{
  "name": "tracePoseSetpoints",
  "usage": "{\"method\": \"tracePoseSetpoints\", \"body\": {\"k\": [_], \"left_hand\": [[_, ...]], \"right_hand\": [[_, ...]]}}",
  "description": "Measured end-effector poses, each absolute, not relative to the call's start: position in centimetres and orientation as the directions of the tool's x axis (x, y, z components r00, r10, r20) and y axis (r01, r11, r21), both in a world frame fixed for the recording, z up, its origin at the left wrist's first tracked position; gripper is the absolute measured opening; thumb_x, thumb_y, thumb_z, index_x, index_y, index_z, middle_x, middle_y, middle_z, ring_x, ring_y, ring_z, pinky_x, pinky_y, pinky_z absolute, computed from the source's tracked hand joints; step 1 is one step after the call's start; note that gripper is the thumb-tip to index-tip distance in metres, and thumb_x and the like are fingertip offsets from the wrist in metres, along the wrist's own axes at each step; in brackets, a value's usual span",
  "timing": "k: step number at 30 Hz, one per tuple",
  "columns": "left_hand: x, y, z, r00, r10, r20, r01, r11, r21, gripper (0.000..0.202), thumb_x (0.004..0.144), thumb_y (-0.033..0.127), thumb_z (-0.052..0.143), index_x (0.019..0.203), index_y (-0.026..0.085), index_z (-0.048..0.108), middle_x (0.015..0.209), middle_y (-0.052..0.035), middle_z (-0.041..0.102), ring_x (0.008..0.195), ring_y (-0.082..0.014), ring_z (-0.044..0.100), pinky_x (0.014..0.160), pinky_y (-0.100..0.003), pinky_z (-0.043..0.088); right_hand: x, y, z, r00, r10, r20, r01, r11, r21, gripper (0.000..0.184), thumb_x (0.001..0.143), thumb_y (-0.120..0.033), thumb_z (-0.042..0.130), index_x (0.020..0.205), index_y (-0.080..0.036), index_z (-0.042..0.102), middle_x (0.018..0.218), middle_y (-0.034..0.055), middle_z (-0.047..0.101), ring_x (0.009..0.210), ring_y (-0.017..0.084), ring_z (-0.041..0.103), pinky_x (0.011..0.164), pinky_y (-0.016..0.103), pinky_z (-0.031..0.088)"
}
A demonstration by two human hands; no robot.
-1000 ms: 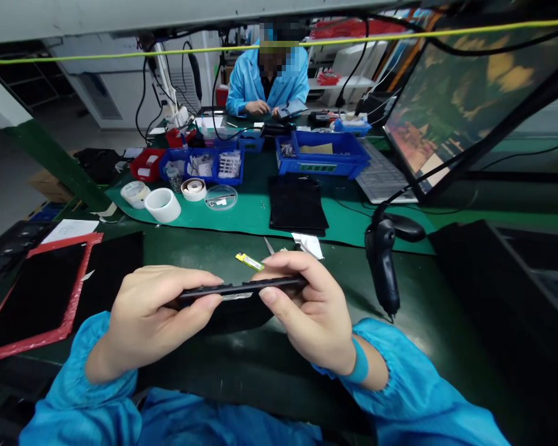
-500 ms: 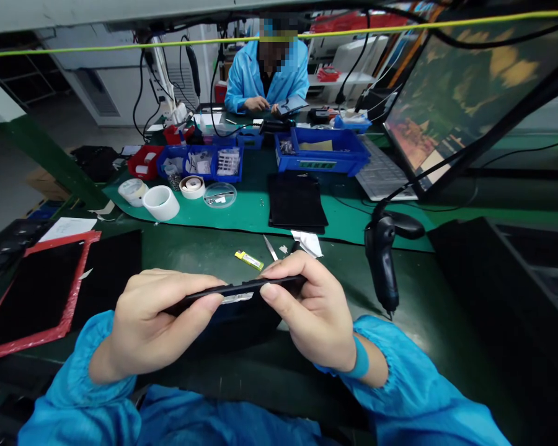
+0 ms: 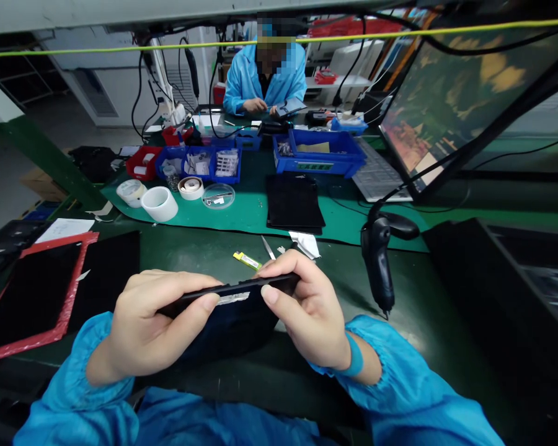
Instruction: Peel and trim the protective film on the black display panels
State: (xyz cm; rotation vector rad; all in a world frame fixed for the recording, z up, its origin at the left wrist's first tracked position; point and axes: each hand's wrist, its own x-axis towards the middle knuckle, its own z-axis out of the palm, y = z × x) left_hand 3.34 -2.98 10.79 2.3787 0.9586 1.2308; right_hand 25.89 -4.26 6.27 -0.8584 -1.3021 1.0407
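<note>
A thin black tablet-like panel [image 3: 235,325] is held up in front of me, its top edge tilted toward my view. A silvery strip [image 3: 233,298] lies along that edge on the near face. My left hand [image 3: 155,325] grips the panel's left part, thumb on the near face and fingers behind. On the right part, my right hand [image 3: 309,310] pinches the edge between thumb and forefinger. Just beyond the hands, a yellow-green labelled strip [image 3: 247,259] and a pointed metal blade [image 3: 268,248] lie on the dark green table [image 3: 190,248].
Tape rolls [image 3: 159,204], a round clear dish [image 3: 218,196], blue bins [image 3: 318,162] and black sheets [image 3: 294,203] stand farther back. A black handheld device [image 3: 378,266] hangs at right. A red-framed panel [image 3: 32,291] lies left. A co-worker [image 3: 265,77] sits opposite.
The panel's top edge has tipped slightly, so more of its near face and the silvery strip show. Both hands keep their hold. My view has shifted a little.
</note>
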Motion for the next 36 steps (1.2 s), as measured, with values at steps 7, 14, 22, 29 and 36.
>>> {"method": "tracePoseSetpoints", "body": {"k": [7, 14, 22, 29, 36], "left_hand": [[3.2, -3.1, 10.7, 0.413, 0.682, 0.603, 0.432, -0.73, 0.53, 0.016, 0.094, 0.015, 0.073, 0.106, 0.025, 0.075, 0.09, 0.0059, 0.084, 0.069, -0.0081, 0.076, 0.064, -0.015, 0.056], [3.4, -3.1, 10.9, 0.417, 0.717, 0.559, 0.473, -0.696, 0.54, 0.017, 0.095, 0.013, 0.072, 0.106, 0.026, 0.076, 0.089, 0.0077, 0.083, 0.069, -0.0066, 0.075, 0.065, -0.013, 0.054], [3.6, -3.0, 11.1, 0.416, 0.747, 0.519, 0.478, -0.665, 0.575, 0.019, 0.095, 0.014, 0.07, 0.108, 0.026, 0.077, 0.088, 0.0077, 0.083, 0.068, -0.0071, 0.075, 0.062, -0.012, 0.054], [3.7, -3.0, 11.0, 0.438, 0.735, 0.518, 0.468, -0.678, 0.566, 0.021, 0.093, 0.011, 0.068, 0.108, 0.024, 0.076, 0.085, 0.0073, 0.081, 0.062, -0.0047, 0.07, 0.061, -0.011, 0.052], [3.8, -2.9, 10.7, 0.433, 0.725, 0.535, 0.498, -0.687, 0.529, 0.019, 0.094, 0.015, 0.07, 0.109, 0.024, 0.077, 0.092, 0.0048, 0.084, 0.067, -0.0083, 0.074, 0.065, -0.015, 0.055]], "right_hand": [[25.8, -4.2, 6.0, -0.017, 0.935, 0.355, -0.152, 0.348, -0.925, 0.004, 0.094, -0.028, 0.073, 0.098, -0.027, 0.072, 0.086, 0.0025, 0.069, 0.076, 0.02, 0.063, 0.067, 0.031, 0.051], [26.0, -4.0, 5.4, -0.051, 0.954, 0.296, -0.244, 0.275, -0.93, 0.005, 0.096, -0.024, 0.073, 0.1, -0.028, 0.074, 0.09, 0.0003, 0.066, 0.081, 0.017, 0.06, 0.071, 0.029, 0.046], [26.0, -3.4, 5.5, -0.097, 0.985, 0.142, -0.34, 0.102, -0.935, 0.008, 0.09, -0.029, 0.081, 0.092, -0.026, 0.074, 0.086, -0.001, 0.066, 0.074, 0.015, 0.056, 0.068, 0.03, 0.043], [25.7, -3.0, 5.8, -0.111, 0.99, 0.089, -0.38, 0.04, -0.924, 0.023, 0.078, -0.027, 0.094, 0.083, -0.024, 0.071, 0.08, -0.0036, 0.068, 0.073, 0.013, 0.059, 0.067, 0.026, 0.043], [25.2, -2.7, 6.1, -0.086, 0.996, 0.006, -0.35, -0.024, -0.936, 0.039, 0.063, -0.03, 0.101, 0.075, -0.021, 0.065, 0.073, -0.0041, 0.066, 0.067, 0.013, 0.057, 0.064, 0.026, 0.043]]}}
